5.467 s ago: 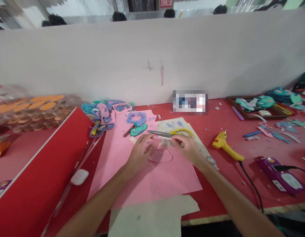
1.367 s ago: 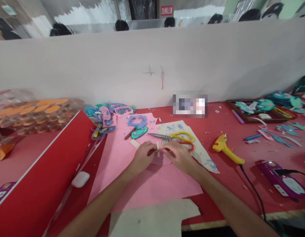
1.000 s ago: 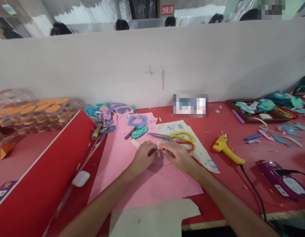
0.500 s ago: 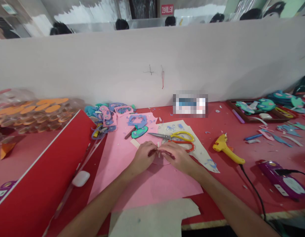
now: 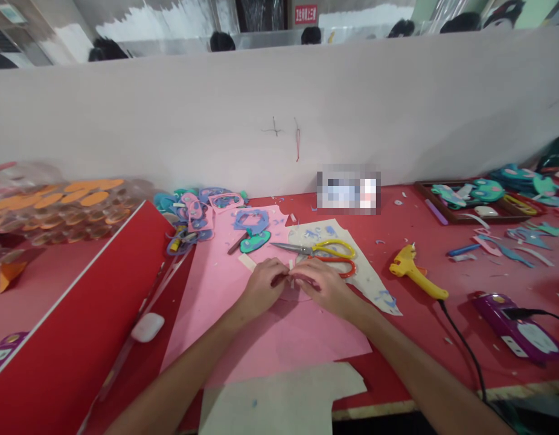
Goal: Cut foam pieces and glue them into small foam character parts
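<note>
I'm holding the white strip (image 5: 291, 266) upright, my left hand (image 5: 260, 289) and right hand (image 5: 323, 285) both pinched on it. It's not yet laid onto the pink sheet (image 5: 225, 314) beneath; the scissors (image 5: 316, 249) are lying just beyond.

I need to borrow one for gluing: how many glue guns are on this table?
1. The yellow glue gun lies on the red table, right of the scissors, its black cord trailing to the front edge. Clutter at the far right may hide another.
</note>
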The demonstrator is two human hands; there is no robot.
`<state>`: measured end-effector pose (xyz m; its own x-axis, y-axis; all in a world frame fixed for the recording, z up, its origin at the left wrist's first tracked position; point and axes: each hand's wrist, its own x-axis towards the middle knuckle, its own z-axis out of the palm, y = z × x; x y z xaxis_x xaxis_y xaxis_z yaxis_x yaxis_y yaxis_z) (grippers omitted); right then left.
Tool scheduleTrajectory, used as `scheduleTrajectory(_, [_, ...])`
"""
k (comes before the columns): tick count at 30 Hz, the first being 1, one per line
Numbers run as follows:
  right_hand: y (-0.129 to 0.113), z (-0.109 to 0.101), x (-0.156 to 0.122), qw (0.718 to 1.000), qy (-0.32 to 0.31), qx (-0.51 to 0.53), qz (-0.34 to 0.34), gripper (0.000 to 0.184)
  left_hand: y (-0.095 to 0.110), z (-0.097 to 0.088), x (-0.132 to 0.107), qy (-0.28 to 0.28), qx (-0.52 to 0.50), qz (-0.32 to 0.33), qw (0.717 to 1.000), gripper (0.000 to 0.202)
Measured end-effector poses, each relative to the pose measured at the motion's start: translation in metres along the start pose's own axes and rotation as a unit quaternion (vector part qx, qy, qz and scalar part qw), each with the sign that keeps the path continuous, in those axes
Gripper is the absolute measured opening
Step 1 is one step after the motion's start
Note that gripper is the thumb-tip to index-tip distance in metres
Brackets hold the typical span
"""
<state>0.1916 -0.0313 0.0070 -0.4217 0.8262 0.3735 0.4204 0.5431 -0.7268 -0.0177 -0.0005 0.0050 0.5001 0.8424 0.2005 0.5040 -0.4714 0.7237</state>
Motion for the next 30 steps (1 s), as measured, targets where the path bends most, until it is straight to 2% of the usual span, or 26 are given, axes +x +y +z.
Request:
scheduleTrajectory(9, [0.0002,-0.0014,-0.0007,1.0,-0.001,0.002,-0.004,0.019,0.0017,-0.0011,0.0009,-0.001,-0.006,0.0,1.0,0.018])
scheduleTrajectory(14, [-0.0003,-0.0029,-0.0008,1.0,-0.004,-0.002,0.016,0.018,0.0023,-0.0028,0.0002,-0.001,-0.02,0.009,1.0,0.019])
scheduleTrajectory(30, [0.0027,0.002,0.0001,0.998,-0.024,-0.03,-0.041,0.022,0.0019,-0.0024,-0.0002,0.011,-0.02,-0.01,1.0,0.028])
